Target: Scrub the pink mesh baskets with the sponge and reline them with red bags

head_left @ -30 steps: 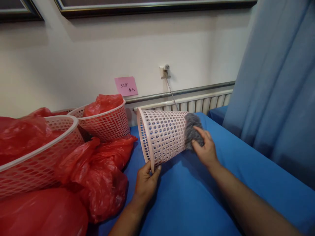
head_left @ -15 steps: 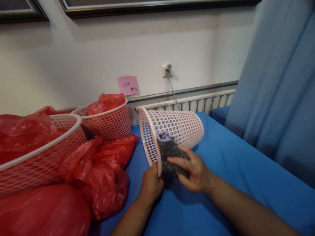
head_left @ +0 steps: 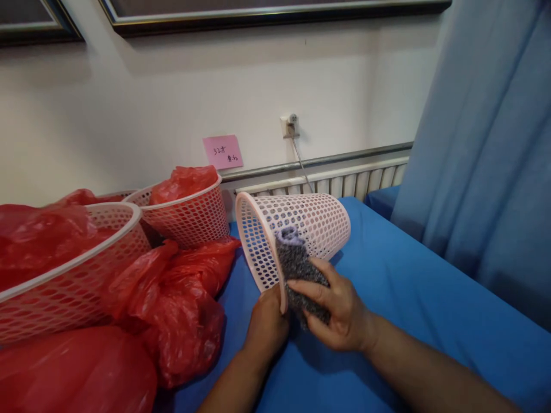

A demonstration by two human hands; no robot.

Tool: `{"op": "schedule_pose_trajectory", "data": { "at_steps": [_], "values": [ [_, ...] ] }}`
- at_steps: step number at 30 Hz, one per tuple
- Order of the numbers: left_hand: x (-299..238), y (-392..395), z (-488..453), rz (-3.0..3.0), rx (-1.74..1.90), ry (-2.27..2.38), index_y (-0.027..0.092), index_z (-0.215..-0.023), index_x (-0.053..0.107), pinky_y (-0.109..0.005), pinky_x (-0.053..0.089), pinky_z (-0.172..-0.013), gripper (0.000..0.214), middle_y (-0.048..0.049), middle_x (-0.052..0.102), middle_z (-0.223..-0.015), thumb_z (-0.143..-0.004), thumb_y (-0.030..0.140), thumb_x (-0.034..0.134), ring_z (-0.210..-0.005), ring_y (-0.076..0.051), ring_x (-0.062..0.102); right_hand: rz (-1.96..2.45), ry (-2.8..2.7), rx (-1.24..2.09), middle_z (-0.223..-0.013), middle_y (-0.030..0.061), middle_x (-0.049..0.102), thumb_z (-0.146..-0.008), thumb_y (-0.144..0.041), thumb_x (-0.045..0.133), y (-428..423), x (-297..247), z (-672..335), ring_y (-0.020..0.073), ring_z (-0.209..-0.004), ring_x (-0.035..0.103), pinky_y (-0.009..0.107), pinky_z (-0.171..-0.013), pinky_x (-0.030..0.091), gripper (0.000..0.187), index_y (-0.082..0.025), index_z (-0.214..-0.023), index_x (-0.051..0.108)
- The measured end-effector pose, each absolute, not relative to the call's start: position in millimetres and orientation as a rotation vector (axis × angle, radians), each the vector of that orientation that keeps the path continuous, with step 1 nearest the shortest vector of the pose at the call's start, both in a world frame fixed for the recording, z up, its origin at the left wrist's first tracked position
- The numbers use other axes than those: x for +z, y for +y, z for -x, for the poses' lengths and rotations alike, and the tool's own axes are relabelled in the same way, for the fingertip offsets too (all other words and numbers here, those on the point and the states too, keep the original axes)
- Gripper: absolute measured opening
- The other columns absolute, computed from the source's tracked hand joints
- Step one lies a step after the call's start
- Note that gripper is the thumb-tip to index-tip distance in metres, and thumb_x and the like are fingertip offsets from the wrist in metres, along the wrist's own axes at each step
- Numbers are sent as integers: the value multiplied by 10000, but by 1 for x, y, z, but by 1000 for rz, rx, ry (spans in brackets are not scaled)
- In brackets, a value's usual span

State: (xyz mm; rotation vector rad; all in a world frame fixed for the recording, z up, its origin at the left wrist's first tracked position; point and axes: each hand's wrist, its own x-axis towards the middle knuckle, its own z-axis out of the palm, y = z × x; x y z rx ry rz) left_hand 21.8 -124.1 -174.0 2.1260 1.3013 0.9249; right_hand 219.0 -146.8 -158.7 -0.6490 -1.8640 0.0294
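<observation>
A pale pink wastebasket (head_left: 318, 221) with a perforated wall lies on its side on the blue-covered surface (head_left: 387, 287), its mouth facing left. My left hand (head_left: 267, 321) grips the near part of its rim, closed around it; the fingertips are hidden. In my right hand (head_left: 338, 304) is a dark grey cloth (head_left: 297, 267) with a purple edge, folded and pressed against the outside of the wastebasket just behind the rim. The fingers of that hand are bent over the cloth.
To the left stand perforated baskets lined with red plastic bags, one near (head_left: 77, 269) and one farther back (head_left: 185, 212). Loose red bags (head_left: 181, 315) lie in front. Behind are a radiator (head_left: 365, 178), a plugged-in cord (head_left: 301, 158) and a pink note (head_left: 222, 152); a blue curtain (head_left: 473, 143) hangs right.
The wastebasket has shifted and turned slightly, its mouth a little farther left. My right hand and the cloth have moved slightly down along the rim. My left hand keeps its grip.
</observation>
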Motion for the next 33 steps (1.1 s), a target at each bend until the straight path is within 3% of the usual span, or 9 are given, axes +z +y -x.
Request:
{"op": "schedule_pose_trajectory", "data": {
  "at_steps": [5,8,11,15,20,23,25,29,33],
  "values": [
    [-166,-130,-19,-1738,1255,1094,167,-974,761,-314,617,-756,214,-59,800,-922,-799,284,718,-791,-223,729,543,-1967,72,-1455,111,510,-765,-154,581,-146,-160,-213,243,-1186,656,364,-951,601,602,-248,-1359,626],
    [-167,-128,-16,-1655,1289,1128,152,-1017,784,-361,618,-861,262,-85,814,-1013,-850,330,689,-916,-255,756,777,-1727,119,-1409,102,586,-789,-177,584,-124,-168,-230,269,-1257,625,428,-1054,548,520,-252,-1295,679],
    [-174,-124,-16,-1709,1222,1116,150,-1089,786,-412,584,-991,300,-107,805,-1124,-870,316,665,-1077,-289,747,1092,-1188,238,-1227,90,699,-805,-280,618,-93,-178,-260,289,-1200,645,489,-1088,512,439,-223,-1227,723],
    [-185,-122,-18,-1893,1119,1114,168,-1167,761,-411,579,-1000,324,-95,791,-1177,-899,249,597,-1089,-272,741,1241,-684,540,-1179,91,723,-751,-376,657,-67,-183,-287,282,-1040,695,492,-971,573,601,-191,-1322,672],
    [-185,-121,-19,-2070,1017,1143,201,-1186,750,-383,576,-981,397,-68,786,-1171,-893,124,494,-1073,-242,729,987,-1413,316,-1327,89,651,-808,-269,648,-109,-171,-251,311,-1326,570,533,-1150,446,512,-264,-1318,691],
    [-182,-122,-18,-2057,971,1128,203,-1121,768,-371,596,-939,375,-59,795,-1137,-840,106,540,-1013,-243,738,649,-1817,308,-1510,94,503,-799,-188,633,-142,-164,-224,278,-1317,595,435,-1089,518,601,-294,-1391,639],
    [-180,-121,-17,-2048,948,1120,203,-1092,775,-369,598,-941,371,-57,796,-1140,-829,94,537,-1007,-239,742,580,-1853,318,-1524,91,481,-796,-169,621,-146,-163,-220,255,-1269,629,393,-1044,548,608,-297,-1389,638],
    [-181,-118,-15,-2106,950,1138,208,-1159,763,-404,563,-1033,466,-61,776,-1221,-863,65,433,-1143,-243,720,983,-1421,282,-1294,80,664,-809,-245,621,-107,-171,-252,287,-1250,626,496,-1127,476,454,-265,-1250,723],
    [-180,-119,-16,-2174,828,1183,228,-1285,715,-423,532,-1081,517,-62,741,-1315,-893,77,414,-1209,-250,694,1276,-821,470,-1273,134,688,-767,-387,633,-67,-180,-296,337,-1168,655,590,-1070,498,603,-172,-1329,671]
  ]
}}
